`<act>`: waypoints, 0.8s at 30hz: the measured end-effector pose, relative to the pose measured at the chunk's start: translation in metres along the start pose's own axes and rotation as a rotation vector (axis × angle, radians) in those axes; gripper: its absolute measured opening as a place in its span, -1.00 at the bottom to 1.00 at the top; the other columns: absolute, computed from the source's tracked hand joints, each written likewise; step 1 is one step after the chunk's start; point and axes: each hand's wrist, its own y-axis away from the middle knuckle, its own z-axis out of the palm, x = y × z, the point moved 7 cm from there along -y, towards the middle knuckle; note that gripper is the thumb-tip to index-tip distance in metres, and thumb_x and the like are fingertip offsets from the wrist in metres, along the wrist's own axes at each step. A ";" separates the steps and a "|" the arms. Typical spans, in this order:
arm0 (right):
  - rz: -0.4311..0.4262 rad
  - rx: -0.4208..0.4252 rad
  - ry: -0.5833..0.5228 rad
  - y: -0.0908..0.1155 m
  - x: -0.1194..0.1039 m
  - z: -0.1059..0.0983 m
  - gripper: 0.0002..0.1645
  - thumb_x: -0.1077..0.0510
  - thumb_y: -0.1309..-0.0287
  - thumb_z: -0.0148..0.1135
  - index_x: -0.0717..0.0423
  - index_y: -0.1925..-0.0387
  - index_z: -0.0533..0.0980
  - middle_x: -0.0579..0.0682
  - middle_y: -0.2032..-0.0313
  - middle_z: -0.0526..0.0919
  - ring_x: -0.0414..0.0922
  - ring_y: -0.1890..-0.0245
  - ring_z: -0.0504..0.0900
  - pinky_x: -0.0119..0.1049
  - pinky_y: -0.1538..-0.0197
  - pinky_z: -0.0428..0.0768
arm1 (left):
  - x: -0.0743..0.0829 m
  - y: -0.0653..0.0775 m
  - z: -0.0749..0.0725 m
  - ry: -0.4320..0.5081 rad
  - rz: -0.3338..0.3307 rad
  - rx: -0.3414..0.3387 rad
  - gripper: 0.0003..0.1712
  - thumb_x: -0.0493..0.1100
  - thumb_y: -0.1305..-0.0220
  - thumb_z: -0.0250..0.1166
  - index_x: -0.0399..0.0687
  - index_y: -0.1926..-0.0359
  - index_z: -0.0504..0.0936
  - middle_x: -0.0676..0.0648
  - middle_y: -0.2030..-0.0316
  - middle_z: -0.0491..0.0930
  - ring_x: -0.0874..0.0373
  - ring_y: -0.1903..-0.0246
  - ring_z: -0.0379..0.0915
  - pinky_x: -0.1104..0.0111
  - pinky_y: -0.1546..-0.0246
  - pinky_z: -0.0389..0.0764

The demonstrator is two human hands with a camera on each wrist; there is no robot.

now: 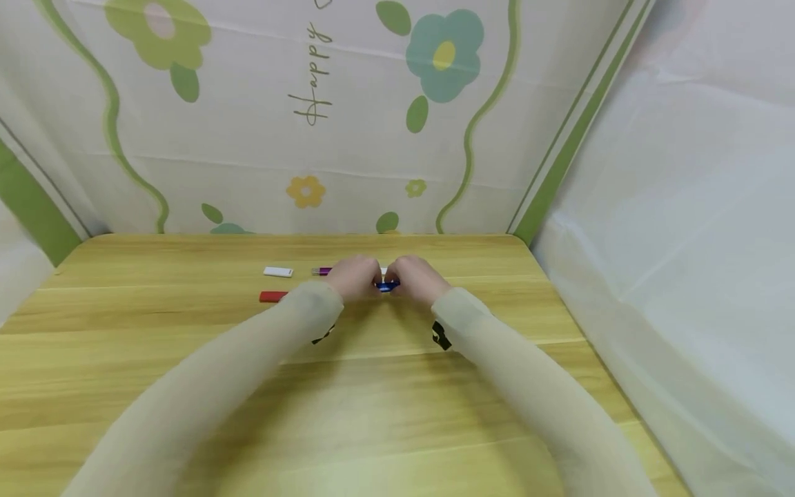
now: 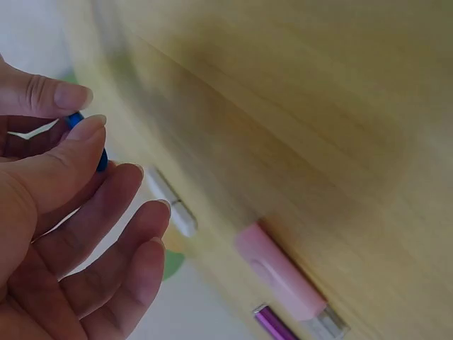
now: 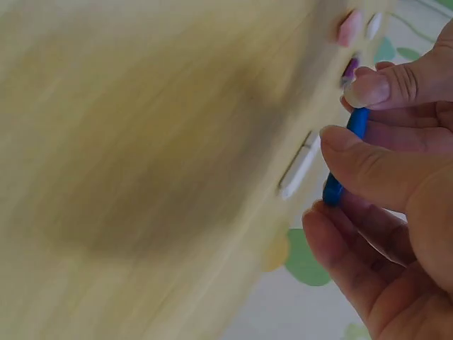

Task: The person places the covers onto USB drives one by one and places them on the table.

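Note:
In front of me, my left hand [image 1: 356, 277] and right hand [image 1: 421, 279] meet over the far part of the table. Between them both pinch a small, slim, glossy blue object [image 3: 359, 122], raised above the wood. Each thumb presses against an end of it, and the fingers cover much of its surface; I cannot tell its kind. In the left wrist view a white stick [image 2: 171, 202] lies behind the fingertips. Farther along is a USB stick with a pink body [image 2: 279, 270] and metal plug, near a purple stick [image 2: 272, 322].
The pink USB stick looks red [image 1: 272, 297] in the head view, left of my left sleeve. Another white stick [image 1: 277, 272] lies behind it. The wooden table [image 1: 373, 414] ends at a flower-printed cloth [image 1: 248, 138]; a white sheet [image 1: 683, 241] hangs along its right side.

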 end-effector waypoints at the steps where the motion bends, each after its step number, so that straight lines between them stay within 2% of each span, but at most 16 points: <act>1: 0.008 -0.011 -0.008 -0.002 0.002 0.002 -0.91 0.31 -0.08 0.46 0.11 0.34 0.73 -0.11 0.36 0.72 -0.15 0.30 0.64 -0.29 0.13 0.60 | -0.001 -0.003 0.001 -0.002 0.002 -0.005 -0.87 -0.16 -0.18 0.47 -0.14 0.37 0.79 -0.03 0.44 0.70 0.17 0.52 0.43 0.30 0.38 0.54; 4: 0.021 -0.034 -0.031 -0.009 0.008 0.008 -0.94 0.28 -0.08 0.46 0.12 0.35 0.73 -0.11 0.38 0.72 -0.15 0.32 0.65 -0.31 0.15 0.60 | -0.007 -0.010 0.006 -0.019 0.006 -0.016 -0.88 -0.15 -0.15 0.48 -0.11 0.43 0.77 0.02 0.51 0.66 0.16 0.53 0.40 0.31 0.42 0.50; 9: 0.020 -0.056 -0.021 -0.017 0.014 0.015 -0.89 0.29 -0.01 0.52 0.11 0.37 0.72 -0.11 0.38 0.72 -0.16 0.30 0.65 -0.31 0.12 0.61 | -0.016 -0.020 0.014 -0.051 -0.004 -0.031 -0.90 -0.18 -0.08 0.53 -0.07 0.45 0.76 0.09 0.53 0.62 0.16 0.49 0.44 0.30 0.35 0.56; 14: 0.050 -0.092 -0.017 -0.020 0.018 0.019 -0.86 0.30 0.01 0.53 0.13 0.35 0.73 -0.08 0.35 0.73 -0.15 0.26 0.66 -0.31 0.09 0.61 | -0.017 -0.024 0.017 -0.068 -0.028 -0.056 -0.90 -0.17 -0.09 0.53 -0.04 0.46 0.76 0.10 0.54 0.62 0.15 0.49 0.45 0.31 0.36 0.56; 19: 0.118 -0.121 -0.060 -0.021 0.025 0.021 -0.85 0.26 0.01 0.53 0.15 0.33 0.72 -0.07 0.35 0.73 -0.13 0.25 0.66 -0.31 0.07 0.61 | -0.019 -0.026 0.019 -0.058 -0.053 -0.066 -0.90 -0.18 -0.07 0.54 -0.05 0.37 0.78 0.08 0.45 0.67 0.14 0.44 0.49 0.29 0.29 0.60; 24: 0.174 -0.140 -0.080 -0.023 0.028 0.022 -0.85 0.22 0.03 0.55 0.12 0.37 0.71 -0.09 0.37 0.72 -0.14 0.27 0.64 -0.31 0.07 0.60 | -0.025 -0.028 0.020 -0.007 -0.115 -0.062 -0.81 -0.18 -0.03 0.57 -0.07 0.29 0.78 0.04 0.32 0.70 0.13 0.32 0.54 0.21 0.12 0.62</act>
